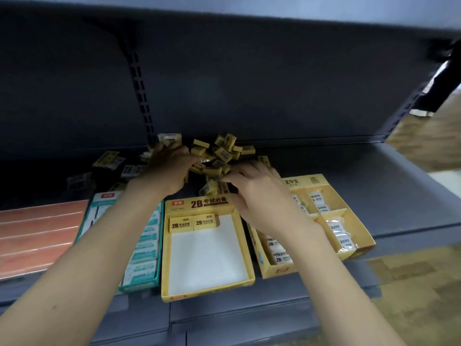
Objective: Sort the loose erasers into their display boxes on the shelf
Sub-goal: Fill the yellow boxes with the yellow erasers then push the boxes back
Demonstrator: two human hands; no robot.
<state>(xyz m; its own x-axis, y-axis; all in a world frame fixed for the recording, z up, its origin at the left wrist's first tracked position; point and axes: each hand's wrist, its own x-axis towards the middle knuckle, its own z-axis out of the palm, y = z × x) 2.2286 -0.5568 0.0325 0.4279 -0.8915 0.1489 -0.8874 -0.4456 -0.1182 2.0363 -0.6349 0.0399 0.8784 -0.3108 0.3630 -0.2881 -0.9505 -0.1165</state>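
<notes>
Reaching over the yellow box [245, 250] at the front of the shelf [389, 196], a person has both hands in a heap of loose yellow erasers [222, 156] that lies behind it, against the dark back panel. The left hand [169, 168] is curled over the left edge of that heap, fingers bent down among the erasers; whether it actually grips any I cannot tell. The right hand [252, 188] sits at the right edge of the heap, its fingertips [225, 179] pinching at an eraser close behind the yellow box's printed header. Inside the yellow box, two packaged erasers [192, 223] stand side by side against the back wall, and the rest of its white floor shows bare. Right of the yellow box stands a divided box [359, 236] of the same colour, partly hidden under the right wrist, with wrapped white erasers [336, 228] in its compartments. Left of the yellow box is a teal box [152, 275] packed with a row of white-and-teal erasers, and left of that an orange slab [37, 236]. Behind the teal box, more loose erasers [109, 161], darker and blurred, are scattered in shadow. One white packet [171, 138] rests just behind the left hand.
</notes>
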